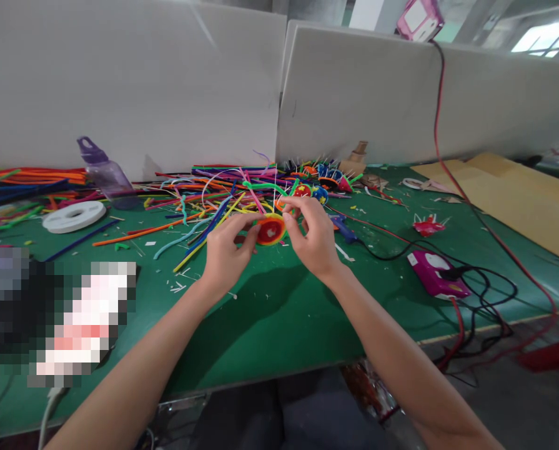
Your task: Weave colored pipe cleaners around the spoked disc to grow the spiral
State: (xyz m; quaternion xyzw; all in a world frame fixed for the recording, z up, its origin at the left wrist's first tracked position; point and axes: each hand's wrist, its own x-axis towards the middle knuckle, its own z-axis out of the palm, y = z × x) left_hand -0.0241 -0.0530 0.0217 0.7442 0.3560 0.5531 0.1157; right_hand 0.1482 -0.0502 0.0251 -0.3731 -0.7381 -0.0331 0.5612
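Note:
A small round red disc [270,231] with an orange and yellow fuzzy rim is up above the green table. My left hand [228,247] pinches its left edge between thumb and fingers. On the disc's other side, my right hand [313,239] is closed, thumb and fingertips drawn together close to the upper right rim. Whatever is between those right fingertips is too small to make out. Behind the hands, a green pipe cleaner [266,185] and a loose pile of coloured pipe cleaners [218,181] lie on the table.
At the back stand several decorated pieces with white sticks [323,178]. A blue glue gun [343,230] lies right of my hands, its cord running to a purple power socket [436,275]. Leftward are a white spool [74,216], a purple bottle [105,175] and a blurred phone-like object [85,322].

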